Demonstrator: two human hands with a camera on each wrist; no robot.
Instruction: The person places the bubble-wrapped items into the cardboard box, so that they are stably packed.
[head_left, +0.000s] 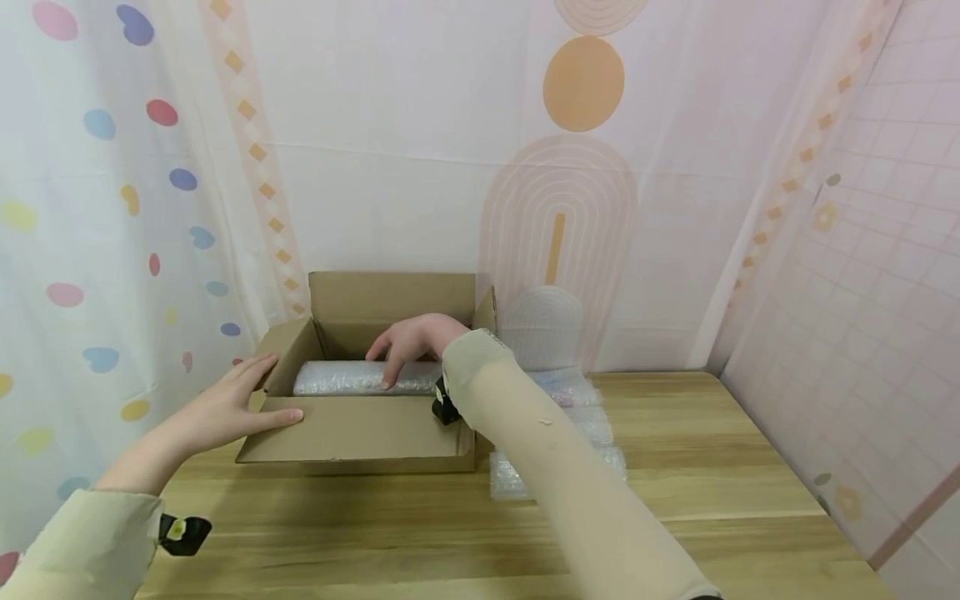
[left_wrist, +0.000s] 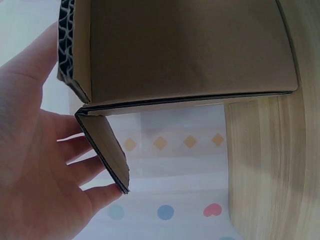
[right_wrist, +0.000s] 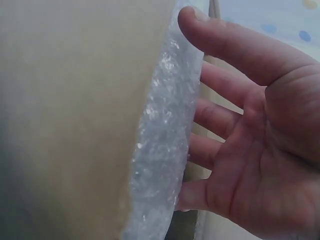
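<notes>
Nearest the head camera are two pale beige sleeves, the left one at the near left corner with a small black wrist camera [head_left: 183,534] below its cuff, the right one crossing from the near right toward the middle. The right hand [head_left: 411,340] reaches into an open brown cardboard box [head_left: 360,433] and rests its straight, slightly spread fingers [right_wrist: 220,45] on a long roll of clear bubble wrap [head_left: 352,377] that lies lengthwise on the box floor, along its far side; the wrist view shows the fingertips touching the roll's edge, not curled round it. The left hand [head_left: 236,400] is at the box's left end, its fingers [left_wrist: 102,195] straight and relaxed, lying flat against the folded-out left flap [left_wrist: 102,150], with the thumb laid on the top edge of the near wall. The box stands on a light wooden counter [head_left: 712,492] toward its far left part, its four flaps open and the far flap upright. Just to the right of the box, touching or nearly touching its right wall, lie several flat sheets of clear bubble wrap [head_left: 592,442] in a loose pile on the counter. Behind and to the sides hang thin pale curtains: the left one printed with coloured dots and hearts, the far one with orange circles and arches, the right one with a faint pink grid.
</notes>
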